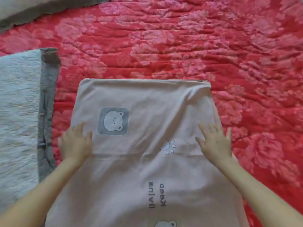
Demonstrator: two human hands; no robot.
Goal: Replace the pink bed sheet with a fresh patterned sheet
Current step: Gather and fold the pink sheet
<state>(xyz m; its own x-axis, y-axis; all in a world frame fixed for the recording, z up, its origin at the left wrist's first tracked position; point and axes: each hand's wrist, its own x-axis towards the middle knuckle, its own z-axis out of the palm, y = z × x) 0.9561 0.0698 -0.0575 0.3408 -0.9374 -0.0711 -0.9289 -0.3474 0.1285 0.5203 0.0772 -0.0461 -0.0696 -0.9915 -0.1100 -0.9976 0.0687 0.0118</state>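
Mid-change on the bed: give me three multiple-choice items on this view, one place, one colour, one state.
1. The light blue fuzzy blanket lies where, seen from the beige bear-print sheet?
A) to its left
B) to its right
C) on top of it

2. The quilted bed cover under the sheet is:
A) green striped
B) red with pink flowers
C) plain white

3. The left hand and right hand are:
A) fists around corners
B) flat on the sheet, fingers straight
C) lifted clear

Answers:
1 A, it fills the view's left edge.
2 B, flowers show all round the sheet.
3 B, both palms lie on the fabric.
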